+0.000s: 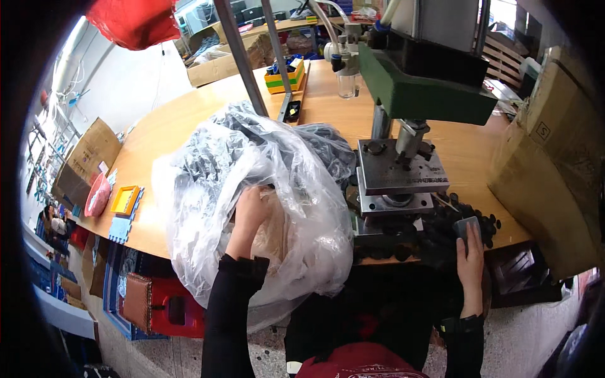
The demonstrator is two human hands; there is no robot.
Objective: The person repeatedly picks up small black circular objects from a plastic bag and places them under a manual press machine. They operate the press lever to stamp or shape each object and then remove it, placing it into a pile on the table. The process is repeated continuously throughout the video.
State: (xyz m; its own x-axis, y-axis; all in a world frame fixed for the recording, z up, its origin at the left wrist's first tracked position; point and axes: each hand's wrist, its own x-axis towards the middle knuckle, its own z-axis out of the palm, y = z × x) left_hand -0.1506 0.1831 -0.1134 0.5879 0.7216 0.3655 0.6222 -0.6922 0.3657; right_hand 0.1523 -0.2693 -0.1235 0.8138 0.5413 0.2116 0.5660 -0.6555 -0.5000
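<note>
A large clear plastic bag (189, 201) bulges on the near left part of the table. In its opening my left hand (252, 211) is closed, the fingers curled down with their tips hidden by the film, so what it grips does not show. A brownish surface shows through the bag beside that hand. At the right my right hand (470, 255) holds a small grey rectangular block (466, 226) under its fingers. The block is against a heap of black round pieces (441, 246) by the table's near edge.
A green press (422, 85) stands over a steel die set (403, 170) between my hands. A tall cardboard box (554, 157) is at the right. Left lie a yellow tray (125, 200) and a pink basket (98, 194). A red stool (179, 305) stands below the table.
</note>
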